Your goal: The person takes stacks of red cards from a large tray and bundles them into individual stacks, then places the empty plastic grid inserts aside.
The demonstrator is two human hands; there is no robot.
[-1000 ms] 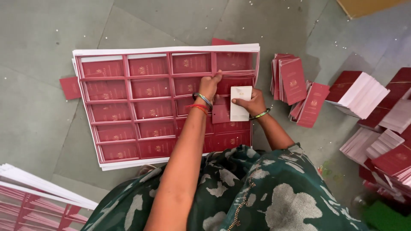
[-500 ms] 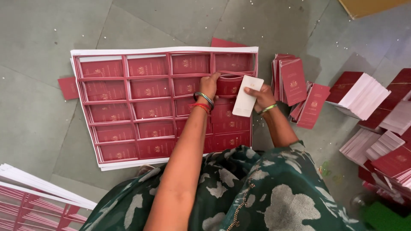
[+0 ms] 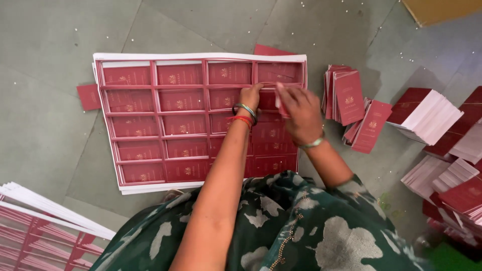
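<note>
Leaning over the sheet (image 3: 165,120) on the floor (image 3: 50,50), you pin a card near its upper right with your left hand (image 3: 249,96), fingertips curled down on the card's edge so it stays put. Your right hand (image 3: 300,114) grips a red card (image 3: 281,104) beside it, fingers closed around it. Loose cards stand in a pile (image 3: 346,95) just right of the sheet, within easy reach. No containers show; everything lies in bare stacks (image 3: 427,113).

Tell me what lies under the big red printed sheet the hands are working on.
Under the top printed sheet, white edges of more stacked sheets show along the top, left and bottom. A loose red card pokes out on the left. Anything beneath the middle is covered.
</note>
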